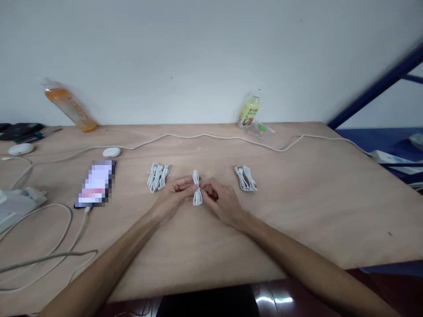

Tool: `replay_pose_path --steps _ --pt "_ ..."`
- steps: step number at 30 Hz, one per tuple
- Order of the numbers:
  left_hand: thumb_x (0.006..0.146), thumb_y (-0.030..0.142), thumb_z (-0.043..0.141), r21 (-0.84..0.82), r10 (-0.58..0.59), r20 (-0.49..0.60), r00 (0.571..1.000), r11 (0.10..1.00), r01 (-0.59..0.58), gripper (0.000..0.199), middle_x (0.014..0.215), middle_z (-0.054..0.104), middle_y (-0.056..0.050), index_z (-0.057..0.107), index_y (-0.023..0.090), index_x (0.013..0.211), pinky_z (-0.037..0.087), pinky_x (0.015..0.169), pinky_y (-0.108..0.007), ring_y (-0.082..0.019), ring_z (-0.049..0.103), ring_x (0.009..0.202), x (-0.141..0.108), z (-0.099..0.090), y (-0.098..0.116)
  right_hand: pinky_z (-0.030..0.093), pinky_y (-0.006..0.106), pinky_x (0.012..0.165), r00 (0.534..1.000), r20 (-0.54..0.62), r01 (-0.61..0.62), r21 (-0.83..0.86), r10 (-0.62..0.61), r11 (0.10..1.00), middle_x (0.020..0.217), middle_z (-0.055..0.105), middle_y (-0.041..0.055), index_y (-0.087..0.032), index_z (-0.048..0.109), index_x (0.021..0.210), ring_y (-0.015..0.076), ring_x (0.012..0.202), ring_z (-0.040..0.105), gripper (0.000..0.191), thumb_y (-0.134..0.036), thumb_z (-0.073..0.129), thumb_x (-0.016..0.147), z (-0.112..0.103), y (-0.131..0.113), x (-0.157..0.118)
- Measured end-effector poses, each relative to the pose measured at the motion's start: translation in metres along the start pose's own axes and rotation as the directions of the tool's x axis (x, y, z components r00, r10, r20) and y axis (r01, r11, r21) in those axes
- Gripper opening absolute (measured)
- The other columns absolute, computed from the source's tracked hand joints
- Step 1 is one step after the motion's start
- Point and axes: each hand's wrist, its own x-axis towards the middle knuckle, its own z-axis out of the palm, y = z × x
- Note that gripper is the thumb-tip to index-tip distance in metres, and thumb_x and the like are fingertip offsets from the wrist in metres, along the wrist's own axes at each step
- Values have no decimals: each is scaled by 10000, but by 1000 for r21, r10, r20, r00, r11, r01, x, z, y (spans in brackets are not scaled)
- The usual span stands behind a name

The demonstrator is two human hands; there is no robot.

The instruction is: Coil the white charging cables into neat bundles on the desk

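Observation:
A white cable bundle (197, 196), narrow at its middle, is held upright between my two hands near the centre of the table. My left hand (175, 195) grips its middle from the left, thumb on the front. From the right, the bent fingers of my right hand (220, 199) pinch at the same middle part. Two white cable bundles (158, 177) lie side by side just beyond my left hand. More coiled white cable (246, 178) rests beyond my right hand, to the right.
Left on the wooden table (317, 198) are a phone (95, 182) with a plugged-in cable, a white case (111, 152) and looping cables. An orange bottle (71, 108) and a yellow bottle (249, 110) lean on the wall. A long white cable (211, 136) crosses the back.

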Motion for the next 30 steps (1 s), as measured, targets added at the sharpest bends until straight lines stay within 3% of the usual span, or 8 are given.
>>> replay_pose_path --steps 5,14,22,30 --pt "756 363 971 -7 33 -16 999 999 -34 472 1177 855 -127 846 179 1172 618 983 -396 -292 799 1098 0 2 1 439 268 664 999 36 -15 -13 15 1000 731 681 -20 -220 743 1113 163 607 579 168 -250 591 1048 -1 0 3" --pt "788 389 936 54 59 -57 997 997 -56 453 1151 849 -107 845 190 1185 591 979 -367 -269 778 1088 -1 4 -1 410 265 626 988 112 -128 243 104 961 676 632 -39 -214 725 1049 156 593 538 205 -290 536 1068 -6 -4 5" --pt "819 404 908 150 144 -18 989 979 -140 345 1124 854 -90 863 208 1100 581 975 -368 -270 777 1053 0 6 -2 365 266 570 979 124 -196 356 162 914 615 544 -56 -229 662 954 146 552 471 192 -337 527 1039 -8 -7 5" --pt "771 394 938 122 126 -51 991 985 -119 337 1122 851 -85 843 199 1029 569 991 -397 -284 775 1047 -2 9 -2 338 264 547 983 123 -179 427 139 886 616 487 -85 -228 630 961 127 539 413 176 -403 651 952 -10 -8 8"
